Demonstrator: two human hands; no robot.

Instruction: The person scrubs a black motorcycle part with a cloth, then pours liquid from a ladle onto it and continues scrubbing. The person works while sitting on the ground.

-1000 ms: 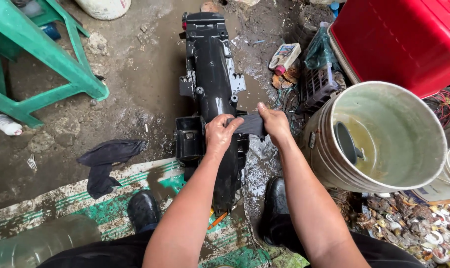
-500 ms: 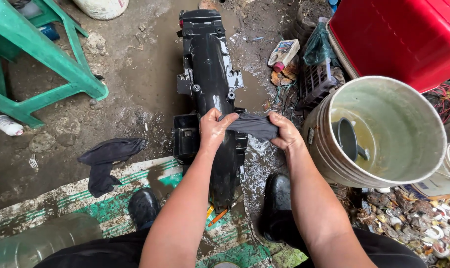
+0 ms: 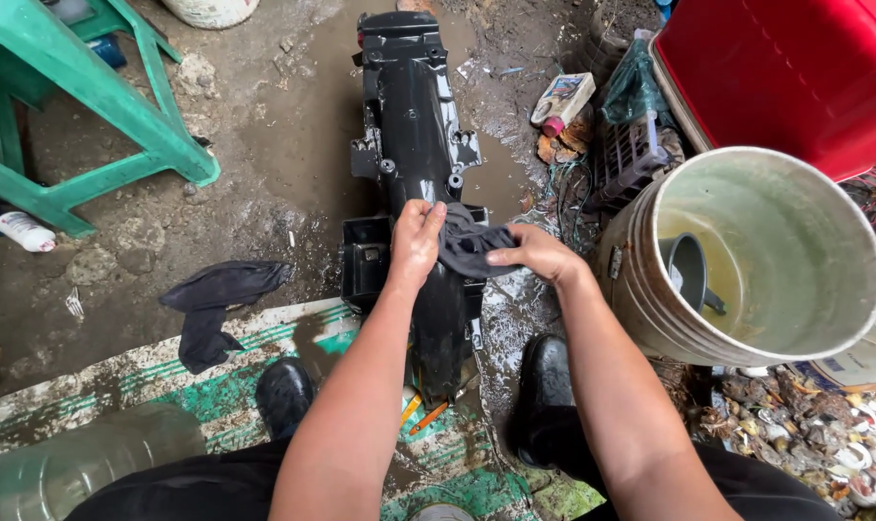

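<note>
We see the left hand [image 3: 417,243] laid flat on the black plastic motorcycle fender [image 3: 414,145], fingers pressed together and curled over 1 end of a dark grey rag [image 3: 469,246]. The right hand [image 3: 534,256] grips the other end of the rag, thumb and fingers pinching the cloth just beside the left hand. The rag lies bunched across the fender's middle, between the 2 hands. The fender lies lengthwise on wet, muddy ground [image 3: 264,145], running away from us, its near end between 2 black boots [image 3: 283,396]. To the right, close to the right forearm, stands a large pale bucket [image 3: 843,318] holding murky water and a grey scoop [image 3: 691,275]. Behind it sits a red plastic tub [image 3: 795,68]. On the left, well apart, we see a green plastic stool [image 3: 100,106], and nearer us a black cloth [image 3: 216,299] lies on the ground beside a green striped mat [image 3: 167,386]
</note>
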